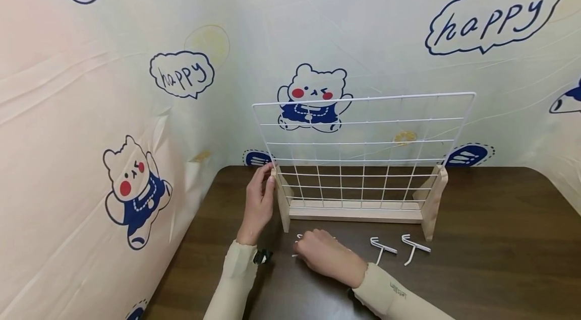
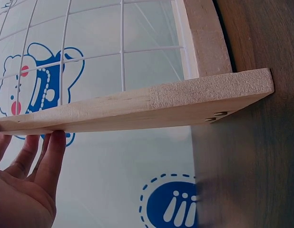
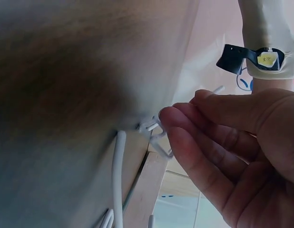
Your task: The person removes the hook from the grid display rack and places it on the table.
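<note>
A wire grid rack (image 1: 363,175) with white bars stands upright in a wooden frame. My left hand (image 1: 259,199) is at its left wooden side panel (image 1: 282,199), with nearly straight fingers against the outer face near the top. In the left wrist view, the fingertips (image 2: 55,137) touch that panel (image 2: 137,107). Down on the table in front of the rack, my right hand (image 1: 329,255) pinches a white metal hook (image 3: 159,142) between gathered fingers and thumb. The hand covers most of it in the head view; small white ends show around the knuckles.
Two white hooks, one nearer (image 1: 383,248) and one farther right (image 1: 415,247), lie on the dark wooden table (image 1: 499,239). A wooden base bar (image 1: 356,213) joins the side panels. Behind and to the left hangs a printed curtain (image 1: 386,22).
</note>
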Demonstrator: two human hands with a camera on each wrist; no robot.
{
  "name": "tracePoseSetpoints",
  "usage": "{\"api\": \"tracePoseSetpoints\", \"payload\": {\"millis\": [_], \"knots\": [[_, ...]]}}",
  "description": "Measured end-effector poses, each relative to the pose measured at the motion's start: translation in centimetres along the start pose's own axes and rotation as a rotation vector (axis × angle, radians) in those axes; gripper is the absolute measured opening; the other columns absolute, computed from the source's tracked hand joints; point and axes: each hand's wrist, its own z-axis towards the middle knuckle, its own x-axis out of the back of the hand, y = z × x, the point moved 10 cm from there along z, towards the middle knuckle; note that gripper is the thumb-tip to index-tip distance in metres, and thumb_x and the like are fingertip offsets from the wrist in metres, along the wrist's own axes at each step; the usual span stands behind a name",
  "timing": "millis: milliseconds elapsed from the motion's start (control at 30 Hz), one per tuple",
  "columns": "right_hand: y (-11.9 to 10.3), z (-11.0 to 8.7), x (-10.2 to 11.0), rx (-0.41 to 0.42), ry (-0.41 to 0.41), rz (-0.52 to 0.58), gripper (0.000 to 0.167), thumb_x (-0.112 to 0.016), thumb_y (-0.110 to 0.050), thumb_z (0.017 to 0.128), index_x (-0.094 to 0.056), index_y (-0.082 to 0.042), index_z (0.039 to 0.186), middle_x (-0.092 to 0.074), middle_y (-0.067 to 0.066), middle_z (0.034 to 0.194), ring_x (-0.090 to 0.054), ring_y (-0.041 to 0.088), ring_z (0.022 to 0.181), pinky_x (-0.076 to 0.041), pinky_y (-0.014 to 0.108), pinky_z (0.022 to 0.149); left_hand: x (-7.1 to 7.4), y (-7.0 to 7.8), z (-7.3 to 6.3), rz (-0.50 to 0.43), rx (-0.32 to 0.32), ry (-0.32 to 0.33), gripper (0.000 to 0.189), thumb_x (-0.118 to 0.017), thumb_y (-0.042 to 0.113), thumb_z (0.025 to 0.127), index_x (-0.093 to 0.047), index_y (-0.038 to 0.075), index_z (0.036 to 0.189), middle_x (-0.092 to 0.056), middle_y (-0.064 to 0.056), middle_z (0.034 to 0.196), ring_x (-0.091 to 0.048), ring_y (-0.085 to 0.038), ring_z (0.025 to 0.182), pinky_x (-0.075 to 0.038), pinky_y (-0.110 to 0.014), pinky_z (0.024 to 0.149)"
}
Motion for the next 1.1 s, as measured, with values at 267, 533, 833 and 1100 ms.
{"api": "tracePoseSetpoints", "payload": {"millis": [267,533,833,1100], "knots": [[-0.1,0.4,-0.1,0.008,-0.009,-0.004,0.028,-0.077,-0.007,0.084,-0.065,-0.02,0.063,-0.068,-0.006,0.064,-0.063,0.013,0.055,-0.046,0.03,0.049,0.0,0.4,0.1,0.0,-0.011,0.001,0.034,-0.048,0.021,0.112,-0.059,0.012,0.142,-0.065,-0.006,0.137,-0.063,-0.02,0.116,-0.058,-0.037,0.092],[-0.6,0.4,0.0,0.016,-0.003,-0.045,0.027,-0.079,-0.006,0.08,-0.065,-0.021,0.062,-0.069,-0.006,0.065,-0.062,0.014,0.054,-0.045,0.029,0.048,0.0,0.2,0.1,0.007,0.021,-0.005,0.034,-0.048,0.022,0.112,-0.058,0.012,0.143,-0.064,-0.006,0.138,-0.063,-0.02,0.117,-0.058,-0.042,0.095],[-1.3,0.2,-0.3,0.043,0.036,-0.062,0.03,-0.078,-0.004,0.077,-0.064,-0.023,0.06,-0.067,-0.008,0.063,-0.061,0.012,0.053,-0.042,0.029,0.047,0.3,0.4,-0.4,0.01,0.002,0.008,0.033,-0.049,0.018,0.111,-0.06,0.01,0.142,-0.066,-0.007,0.136,-0.063,-0.019,0.114,-0.058,-0.032,0.091],[-1.2,0.2,-0.6,0.047,0.024,-0.066,0.031,-0.077,-0.004,0.079,-0.063,-0.024,0.059,-0.066,-0.008,0.062,-0.06,0.011,0.052,-0.042,0.029,0.047,0.1,0.1,-0.2,-0.009,-0.013,0.022,0.033,-0.05,0.015,0.111,-0.061,0.015,0.141,-0.066,-0.007,0.137,-0.065,-0.021,0.114,-0.057,-0.029,0.088]]}}
